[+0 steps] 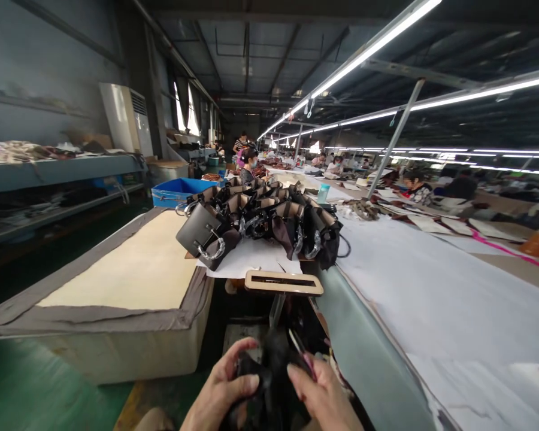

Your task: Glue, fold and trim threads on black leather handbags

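Observation:
At the bottom of the head view, my left hand (227, 386) pinches a soft black piece (273, 377) between thumb and fingers. My right hand (321, 392) grips the other side of it. Motion blur keeps me from telling exactly what the piece is. A slim tool with a pale metal tip (296, 341) and a pinkish handle also sits in my right hand, its tip pointing up and away. Just beyond my hands stands a light wooden plate with a long slot (314, 285). Behind it, black handbags (200, 227) with plastic-wrapped handles are heaped on white paper.
On the left is a pale bin (117, 359) topped with a cream sheet (130, 257) and grey cloth. A blue crate (173, 193) stands behind it. A long table with white covering (444, 299) runs along my right. Several people sit farther back among worktables.

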Motion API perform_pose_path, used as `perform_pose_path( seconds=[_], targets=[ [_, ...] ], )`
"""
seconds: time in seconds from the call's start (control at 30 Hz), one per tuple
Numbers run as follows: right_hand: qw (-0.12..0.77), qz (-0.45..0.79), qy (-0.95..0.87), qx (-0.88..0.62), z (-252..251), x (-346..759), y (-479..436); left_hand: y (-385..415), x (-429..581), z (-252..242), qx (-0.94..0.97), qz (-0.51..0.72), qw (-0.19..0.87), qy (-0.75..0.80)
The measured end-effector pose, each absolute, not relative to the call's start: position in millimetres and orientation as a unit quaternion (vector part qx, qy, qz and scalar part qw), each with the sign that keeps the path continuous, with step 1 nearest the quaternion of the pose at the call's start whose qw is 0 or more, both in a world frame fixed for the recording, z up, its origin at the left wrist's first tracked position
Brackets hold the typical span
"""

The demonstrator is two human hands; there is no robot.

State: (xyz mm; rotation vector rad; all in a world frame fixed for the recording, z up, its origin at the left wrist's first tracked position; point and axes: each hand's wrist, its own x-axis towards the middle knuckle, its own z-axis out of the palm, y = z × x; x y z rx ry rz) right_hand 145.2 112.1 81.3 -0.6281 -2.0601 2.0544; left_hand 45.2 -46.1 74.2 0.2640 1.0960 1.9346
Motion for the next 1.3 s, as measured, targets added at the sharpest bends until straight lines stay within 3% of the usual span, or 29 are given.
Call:
perform_pose_path(
  seconds=[0.2,0.3,0.57,0.7,1.03,1.3],
  targets=[
    [0.239,0.686,-0.674,-0.136,163,96,158,-64,40,54,0.078,0.746,0.435,0.499],
    [0.268,0.681,-0.669,-0.126,197,69,177,-73,38,37,0.104,0.731,0.450,0.503],
    [0.352,0.635,-0.676,-0.129,229,22,210,-85,23,1,0.126,0.710,0.432,0.543],
    [0.381,0.623,-0.669,-0.142,234,12,225,-82,17,16,0.148,0.686,0.402,0.588],
    [0.401,0.637,-0.646,-0.127,252,3,235,26,-35,94,0.289,0.436,0.104,0.846],
    [0.391,0.650,-0.641,-0.119,251,13,232,92,-84,115,0.327,0.303,0.055,0.894]
  ],
)
